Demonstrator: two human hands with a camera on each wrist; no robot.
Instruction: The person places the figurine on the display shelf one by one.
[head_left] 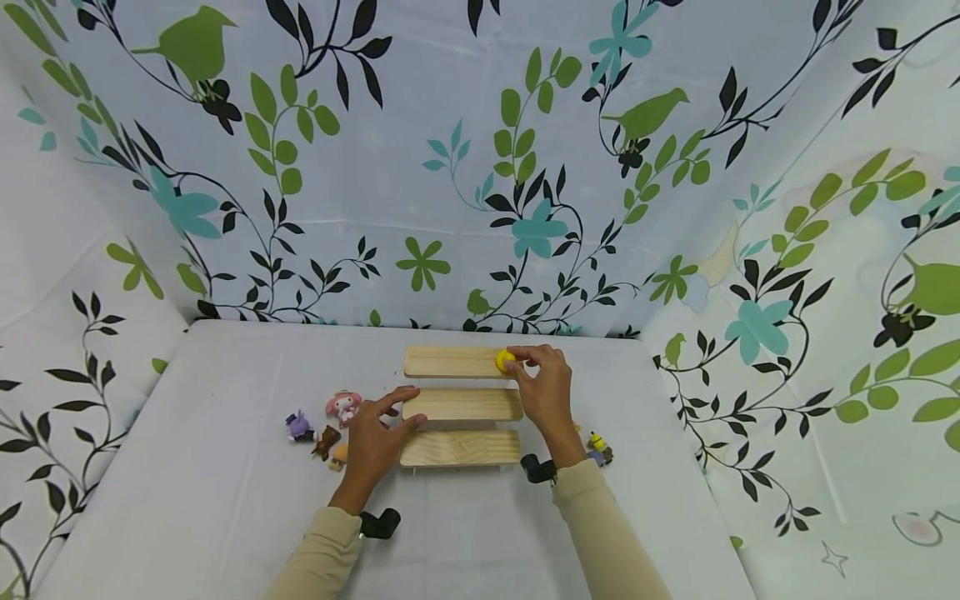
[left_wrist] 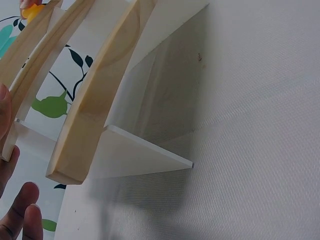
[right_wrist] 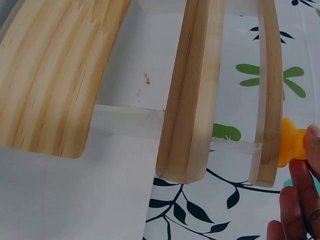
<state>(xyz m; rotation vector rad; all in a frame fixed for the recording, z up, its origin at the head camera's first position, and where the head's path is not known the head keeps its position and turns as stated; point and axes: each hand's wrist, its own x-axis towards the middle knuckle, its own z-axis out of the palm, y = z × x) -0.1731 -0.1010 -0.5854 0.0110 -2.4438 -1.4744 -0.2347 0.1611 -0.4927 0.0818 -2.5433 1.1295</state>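
A stepped wooden display shelf with three pale planks and whitish side supports stands on the white table. On the right end of the rear plank, my right hand pinches a small yellow toy between thumb and fingers. The toy's base touches the plank in the right wrist view; its front is hidden. My left hand holds the left end of the middle plank, thumb and fingers on either side of it. In the left wrist view, the front plank is nearest.
Left of the shelf lie a pink-and-white figurine, a purple one, a brown one and an orange one partly behind my left hand. More small figurines lie right of my right wrist. Leaf-patterned cloth hangs behind.
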